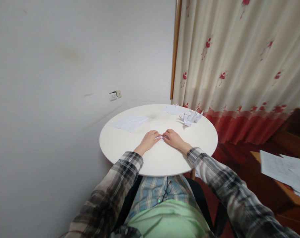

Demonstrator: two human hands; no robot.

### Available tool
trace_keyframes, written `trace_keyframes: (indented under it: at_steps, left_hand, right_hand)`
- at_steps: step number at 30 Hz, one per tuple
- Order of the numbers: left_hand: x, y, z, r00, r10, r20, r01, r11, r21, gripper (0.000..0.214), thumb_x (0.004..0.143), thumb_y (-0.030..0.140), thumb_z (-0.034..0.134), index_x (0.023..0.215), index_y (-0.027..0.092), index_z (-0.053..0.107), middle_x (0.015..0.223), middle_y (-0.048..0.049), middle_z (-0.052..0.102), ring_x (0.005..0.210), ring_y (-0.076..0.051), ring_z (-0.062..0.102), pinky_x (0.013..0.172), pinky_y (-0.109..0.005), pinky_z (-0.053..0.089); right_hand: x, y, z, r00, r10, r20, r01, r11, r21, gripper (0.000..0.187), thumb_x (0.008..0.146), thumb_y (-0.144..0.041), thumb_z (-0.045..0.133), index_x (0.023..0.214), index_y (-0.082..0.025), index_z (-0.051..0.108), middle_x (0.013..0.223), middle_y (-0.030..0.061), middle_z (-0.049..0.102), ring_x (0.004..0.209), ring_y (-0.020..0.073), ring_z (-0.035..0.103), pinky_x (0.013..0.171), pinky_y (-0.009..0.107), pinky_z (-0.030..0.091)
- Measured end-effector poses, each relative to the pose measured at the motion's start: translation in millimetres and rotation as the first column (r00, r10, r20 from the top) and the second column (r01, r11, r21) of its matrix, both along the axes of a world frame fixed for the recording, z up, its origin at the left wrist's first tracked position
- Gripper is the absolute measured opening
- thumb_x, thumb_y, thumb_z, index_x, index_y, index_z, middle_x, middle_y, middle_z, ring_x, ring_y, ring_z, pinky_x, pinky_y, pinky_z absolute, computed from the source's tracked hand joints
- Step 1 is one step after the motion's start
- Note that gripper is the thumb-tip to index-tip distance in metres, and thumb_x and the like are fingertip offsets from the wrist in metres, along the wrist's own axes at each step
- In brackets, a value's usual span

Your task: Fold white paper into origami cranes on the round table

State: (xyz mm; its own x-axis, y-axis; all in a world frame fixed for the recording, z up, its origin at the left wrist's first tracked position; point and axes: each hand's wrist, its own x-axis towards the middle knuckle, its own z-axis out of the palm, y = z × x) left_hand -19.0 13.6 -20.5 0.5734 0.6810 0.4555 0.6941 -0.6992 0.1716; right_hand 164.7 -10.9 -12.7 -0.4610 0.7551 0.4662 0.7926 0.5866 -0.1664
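Both my hands rest on a round white table (120, 145), close together near its middle. My left hand (150, 139) and my right hand (171, 137) have their fingers curled and pinch a small folded piece of white paper (159, 137) between them, pressing it against the tabletop. Most of that paper is hidden under my fingers. Plaid sleeves cover both forearms.
A flat white sheet (128, 123) lies at the table's back left. Folded paper figures (191, 118) and more paper (173, 109) sit at the back right. A wall stands to the left, a flowered curtain (239, 66) behind, and a wooden surface with papers (283, 172) to the right.
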Motion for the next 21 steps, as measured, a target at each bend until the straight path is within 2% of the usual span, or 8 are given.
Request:
trace_keyframes:
  at_steps: [4,9,12,21]
  left_hand:
    - [0.7,3.6,-2.6,1.000,0.015,-0.009,-0.015,1.000,0.005,0.026,0.085,0.027,0.044,0.104,0.019,0.061,0.110,-0.0081,0.059,0.105,-0.020,0.051,0.092,-0.037,0.038]
    - [5.0,2.2,-3.5,0.997,-0.061,0.037,0.061,0.998,-0.022,0.032,0.084,0.016,0.040,0.112,0.017,0.055,0.117,-0.0072,0.058,0.108,-0.017,0.052,0.096,-0.034,0.038]
    - [6.2,-0.5,-2.8,0.995,-0.076,0.060,0.081,0.993,-0.084,0.034,0.085,0.018,0.038,0.117,0.017,0.052,0.120,-0.0067,0.057,0.108,-0.016,0.053,0.095,-0.032,0.039]
    - [4.3,3.4,-7.9,0.995,-0.080,0.060,0.088,0.986,-0.144,0.037,0.087,0.023,0.033,0.117,0.013,0.052,0.124,-0.0083,0.053,0.115,-0.016,0.048,0.100,-0.030,0.034]
  right_hand:
    - [0.6,2.1,-1.4,1.000,0.023,-0.010,-0.023,1.000,-0.011,0.021,0.085,-0.022,0.045,0.096,-0.014,0.062,0.090,0.0082,0.056,0.088,0.0155,0.048,0.080,0.027,0.037]
    - [0.9,3.0,-2.8,0.999,0.039,-0.021,-0.040,0.999,-0.017,0.023,0.084,-0.019,0.046,0.101,-0.015,0.060,0.092,0.0078,0.057,0.089,0.0152,0.048,0.080,0.026,0.038]
    - [0.9,1.9,-1.8,0.999,0.040,-0.018,-0.041,0.999,-0.015,0.022,0.084,-0.019,0.046,0.101,-0.015,0.060,0.092,0.0078,0.057,0.089,0.0153,0.048,0.080,0.026,0.038]
    - [0.6,0.9,-0.6,0.999,0.052,-0.016,-0.052,0.999,0.015,0.021,0.086,-0.022,0.045,0.097,-0.014,0.061,0.092,0.0084,0.059,0.089,0.0158,0.048,0.081,0.027,0.038]
